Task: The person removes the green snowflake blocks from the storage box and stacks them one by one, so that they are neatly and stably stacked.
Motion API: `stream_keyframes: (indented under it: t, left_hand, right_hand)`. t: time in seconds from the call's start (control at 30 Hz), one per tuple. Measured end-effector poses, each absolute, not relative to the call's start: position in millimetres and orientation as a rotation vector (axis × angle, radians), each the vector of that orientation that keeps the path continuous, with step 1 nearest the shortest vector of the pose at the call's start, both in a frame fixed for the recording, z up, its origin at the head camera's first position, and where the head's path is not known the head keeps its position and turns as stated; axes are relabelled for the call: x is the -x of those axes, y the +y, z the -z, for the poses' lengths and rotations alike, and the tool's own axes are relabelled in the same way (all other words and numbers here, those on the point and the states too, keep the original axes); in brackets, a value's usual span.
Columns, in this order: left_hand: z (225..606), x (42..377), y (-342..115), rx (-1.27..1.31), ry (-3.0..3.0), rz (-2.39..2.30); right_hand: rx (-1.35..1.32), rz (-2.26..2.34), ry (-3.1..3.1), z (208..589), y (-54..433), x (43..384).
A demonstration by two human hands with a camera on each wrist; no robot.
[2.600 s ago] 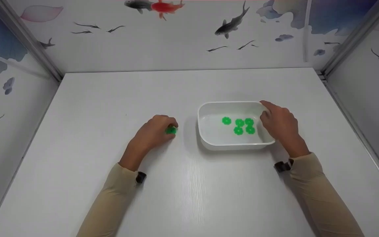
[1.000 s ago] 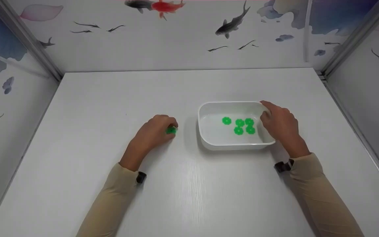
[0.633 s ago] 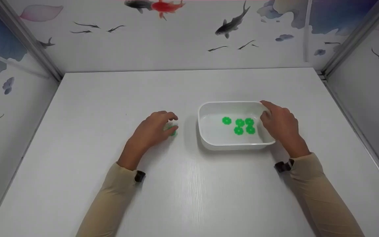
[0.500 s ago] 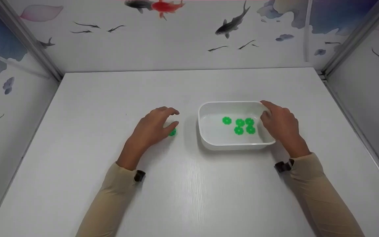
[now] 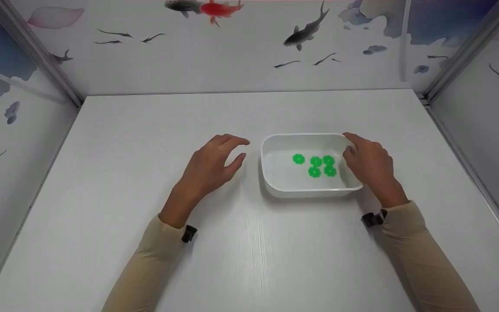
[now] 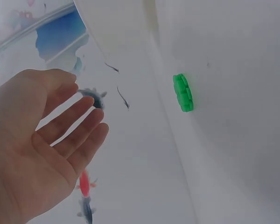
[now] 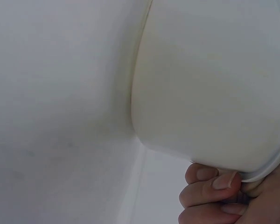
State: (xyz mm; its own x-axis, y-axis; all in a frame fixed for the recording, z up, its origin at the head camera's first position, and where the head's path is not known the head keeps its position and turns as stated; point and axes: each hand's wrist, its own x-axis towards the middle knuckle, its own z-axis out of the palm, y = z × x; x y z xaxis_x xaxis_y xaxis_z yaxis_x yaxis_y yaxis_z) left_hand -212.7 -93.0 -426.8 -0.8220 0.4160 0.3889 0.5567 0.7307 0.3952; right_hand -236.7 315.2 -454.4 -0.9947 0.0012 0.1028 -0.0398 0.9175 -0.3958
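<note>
My left hand (image 5: 208, 164) hovers over the table just left of the white tub, thumb and fingers apart. Nothing is held in that hand in the left wrist view, where the palm (image 6: 42, 168) and loosely bent fingers show. A green flower-shaped piece (image 6: 183, 93) lies on the table apart from the fingers; in the head view the hand hides it. My right hand (image 5: 371, 162) grips the right rim of the tub (image 5: 301, 190), and its curled fingers (image 7: 207, 191) show under that rim in the right wrist view. Several green flower-shaped pieces (image 5: 314, 161) lie flat inside the tub.
The white table (image 5: 249, 251) is bounded by a back wall (image 5: 232, 65) printed with fish and by side panels (image 5: 483, 108). Dark wrist cameras (image 5: 371, 219) sit at both sleeve cuffs.
My left hand has let go of the green flower-shaped piece, spread its thumb and fingers, and moved up and right toward the tub. The right hand and the tub have stayed put.
</note>
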Motion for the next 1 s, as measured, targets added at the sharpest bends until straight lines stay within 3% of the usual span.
stream_keyframes:
  t: [1.0]
  left_hand:
    - [417.6, 193.8, -47.2, 0.968, -2.642, 0.728]
  right_hand:
    - [-0.046, -0.575, -2.979, 451.3, 315.7, 236.7]
